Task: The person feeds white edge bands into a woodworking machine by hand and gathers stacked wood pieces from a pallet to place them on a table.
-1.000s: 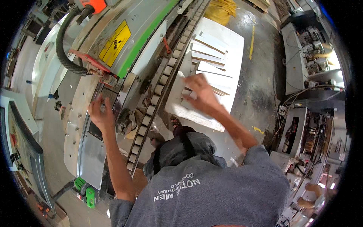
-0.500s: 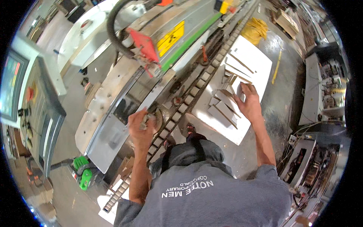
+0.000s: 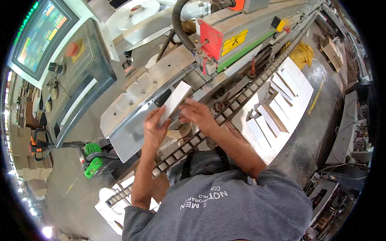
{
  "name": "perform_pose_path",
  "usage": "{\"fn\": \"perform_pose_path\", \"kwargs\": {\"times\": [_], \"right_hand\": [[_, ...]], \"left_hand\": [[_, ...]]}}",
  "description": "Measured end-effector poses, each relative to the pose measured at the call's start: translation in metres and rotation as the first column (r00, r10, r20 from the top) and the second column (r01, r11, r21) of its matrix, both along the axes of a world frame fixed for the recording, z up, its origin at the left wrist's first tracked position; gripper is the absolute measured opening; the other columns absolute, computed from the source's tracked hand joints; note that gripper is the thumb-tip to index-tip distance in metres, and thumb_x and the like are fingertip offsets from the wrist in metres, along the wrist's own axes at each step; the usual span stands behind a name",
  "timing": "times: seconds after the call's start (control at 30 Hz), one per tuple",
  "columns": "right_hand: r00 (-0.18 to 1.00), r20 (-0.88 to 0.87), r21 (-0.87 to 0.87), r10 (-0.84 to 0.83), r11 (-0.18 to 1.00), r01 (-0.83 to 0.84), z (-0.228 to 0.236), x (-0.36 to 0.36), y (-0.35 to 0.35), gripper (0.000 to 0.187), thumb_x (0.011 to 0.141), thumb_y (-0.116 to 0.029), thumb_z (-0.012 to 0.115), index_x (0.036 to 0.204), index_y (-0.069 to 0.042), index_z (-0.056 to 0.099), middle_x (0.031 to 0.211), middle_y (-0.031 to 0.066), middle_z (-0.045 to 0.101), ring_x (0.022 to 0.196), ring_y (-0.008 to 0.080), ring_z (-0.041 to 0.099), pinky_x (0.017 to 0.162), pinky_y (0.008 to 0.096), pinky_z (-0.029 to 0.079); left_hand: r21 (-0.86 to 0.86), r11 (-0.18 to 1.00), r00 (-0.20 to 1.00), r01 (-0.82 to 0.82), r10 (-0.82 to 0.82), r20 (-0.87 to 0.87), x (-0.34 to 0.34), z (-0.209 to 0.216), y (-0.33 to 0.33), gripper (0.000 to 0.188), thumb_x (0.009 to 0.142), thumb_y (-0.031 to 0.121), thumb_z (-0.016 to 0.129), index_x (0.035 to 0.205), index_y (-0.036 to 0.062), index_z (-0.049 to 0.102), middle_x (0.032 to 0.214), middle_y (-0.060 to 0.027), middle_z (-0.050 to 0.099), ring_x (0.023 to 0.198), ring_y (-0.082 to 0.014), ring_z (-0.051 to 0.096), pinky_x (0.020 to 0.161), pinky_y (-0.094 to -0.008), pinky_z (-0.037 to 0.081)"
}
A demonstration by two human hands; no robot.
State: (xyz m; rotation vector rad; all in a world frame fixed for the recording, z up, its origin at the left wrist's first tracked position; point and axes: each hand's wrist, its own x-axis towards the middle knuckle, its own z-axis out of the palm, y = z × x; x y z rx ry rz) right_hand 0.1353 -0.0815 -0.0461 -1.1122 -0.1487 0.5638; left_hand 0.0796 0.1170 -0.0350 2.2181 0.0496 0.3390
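Note:
A short white board strip (image 3: 177, 99) stands tilted in my left hand (image 3: 155, 127), whose fingers close round its lower end. It is held in front of the machine's metal infeed plate (image 3: 120, 143). My right hand (image 3: 201, 117) is just to the right of the strip, over the machine's roller chain track (image 3: 235, 105), with its fingers spread and slightly curled. Whether its fingertips touch the strip cannot be told. Several more white strips with brown edges (image 3: 270, 116) lie on a large white panel (image 3: 263, 149) to the right.
The edge-working machine with a red block (image 3: 210, 40) and green stripe fills the far middle. A control console with a screen (image 3: 44, 38) and a red button (image 3: 73, 49) stands at the left. A green-and-black tool (image 3: 93, 166) is below it. A yellow bag (image 3: 301, 54) lies far right.
My right hand has left the strips on the panel and moved left to the machine. A white strip is now in my left hand. The view has shifted.

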Motion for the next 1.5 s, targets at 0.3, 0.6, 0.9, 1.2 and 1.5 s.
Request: {"fn": "perform_pose_path", "kwargs": {"times": [0.3, 0.6, 0.9, 1.2, 1.5], "right_hand": [[1.0, -0.027, 0.057, 0.01, 0.998, -0.009, -0.026, -0.002, 0.083, 0.076, 0.099, -0.013, 0.059, 0.153, 0.008, 0.011, 0.131, 0.0211, 0.055, 0.1, 0.0204, 0.064, 0.081, 0.0324, 0.059], [0.994, 0.108, -0.01, 0.004, 1.0, -0.003, -0.037, 0.004, 0.099, 0.065, 0.101, -0.017, 0.057, 0.147, 0.013, 0.023, 0.119, 0.0162, 0.055, 0.09, 0.016, 0.063, 0.072, 0.0281, 0.059], [0.981, 0.195, -0.117, -0.005, 0.993, 0.028, -0.032, 0.002, 0.101, 0.06, 0.095, -0.018, 0.06, 0.135, 0.016, 0.032, 0.111, 0.0128, 0.056, 0.07, 0.0105, 0.057, 0.055, 0.0267, 0.054], [0.985, 0.17, -0.101, -0.035, 0.993, 0.053, -0.025, 0.029, 0.076, 0.053, 0.093, -0.014, 0.061, 0.127, 0.018, 0.038, 0.107, 0.0145, 0.055, 0.074, 0.0119, 0.059, 0.051, 0.0259, 0.056], [0.965, 0.18, -0.047, -0.191, 0.978, 0.203, -0.024, 0.07, 0.036, 0.025, 0.092, -0.013, 0.059, 0.104, 0.006, 0.048, 0.088, 0.0066, 0.054, 0.064, 0.0107, 0.056, 0.045, 0.0263, 0.052]], "left_hand": [[0.505, 0.833, 0.903, -0.224, -0.018, 0.43, 0.035, -0.011, 0.046, 0.052, 0.06, 0.003, 0.084, 0.11, 0.0116, 0.073, 0.109, -0.0125, 0.064, 0.102, -0.0337, 0.057, 0.086, -0.0466, 0.048], [0.325, 0.898, 0.926, -0.297, 0.189, 0.326, -0.003, -0.027, 0.075, 0.038, 0.068, 0.007, 0.083, 0.105, 0.0086, 0.076, 0.092, -0.0092, 0.066, 0.088, -0.0293, 0.06, 0.08, -0.0399, 0.049], [0.183, 0.961, 0.956, -0.206, 0.158, 0.245, 0.009, -0.032, 0.074, 0.033, 0.071, 0.002, 0.08, 0.103, 0.005, 0.075, 0.089, -0.0117, 0.066, 0.085, -0.0299, 0.06, 0.077, -0.0394, 0.05], [0.247, 0.949, 0.946, -0.194, 0.114, 0.304, 0.04, -0.033, 0.049, 0.028, 0.071, 0.002, 0.08, 0.099, 0.0034, 0.075, 0.086, -0.0133, 0.065, 0.082, -0.0319, 0.062, 0.075, -0.04, 0.051], [0.289, 0.942, 0.948, -0.173, 0.079, 0.309, 0.087, -0.034, -0.004, 0.02, 0.077, 0.006, 0.077, 0.097, 0.0058, 0.075, 0.08, -0.011, 0.062, 0.077, -0.0311, 0.06, 0.071, -0.0406, 0.049]]}}
